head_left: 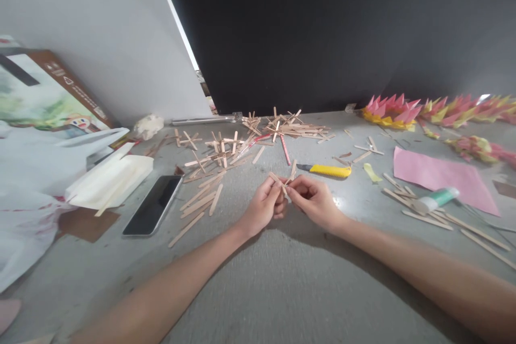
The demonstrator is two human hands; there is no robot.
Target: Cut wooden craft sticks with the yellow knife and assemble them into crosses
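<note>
My left hand [266,201] and my right hand [312,198] meet in the middle, just above the grey floor. Between their fingertips they pinch crossed wooden craft sticks [293,169], and each hand is closed on them. Fingers hide the spot where the sticks cross. Right beyond my right hand lies a yellow box cutter [329,171], its blade end to the left. Past the hands is a heap of crossed stick pieces [226,145] and loose sticks, with a red straw-like strip [285,149] by it. Several loose craft sticks [199,204] lie left of my left hand.
A phone [155,205], an open white box [110,180] and a white plastic bag [36,188] are at the left. At right lie pink paper [443,177], a glue stick [437,200], more sticks and folded-paper pieces [391,112]. A dark panel [322,32] stands behind.
</note>
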